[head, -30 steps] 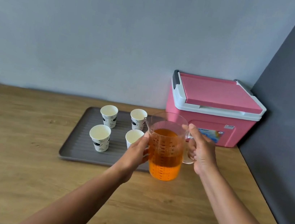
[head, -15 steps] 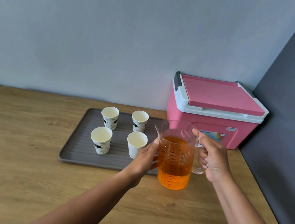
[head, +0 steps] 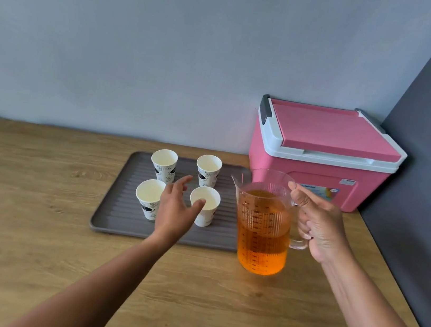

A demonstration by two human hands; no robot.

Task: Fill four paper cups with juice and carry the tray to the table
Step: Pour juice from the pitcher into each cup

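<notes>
A clear pitcher (head: 263,225) of orange juice is held by its handle in my right hand (head: 317,222), right of the grey ribbed tray (head: 117,205). On the tray several empty white paper cups stand in a square: back left cup (head: 163,165), back right cup (head: 208,170), front left cup (head: 147,198), front right cup (head: 205,209). My left hand (head: 176,207) hovers open between the two front cups, its thumb at the rim of the front right cup.
A pink cooler box (head: 321,150) with a shut lid stands at the back right against the wall. A dark grey panel (head: 426,193) borders the wooden counter (head: 21,219) on the right.
My left hand has let go of the pitcher's side and moved left over the tray to the front cups. The pitcher stays in my right hand.
</notes>
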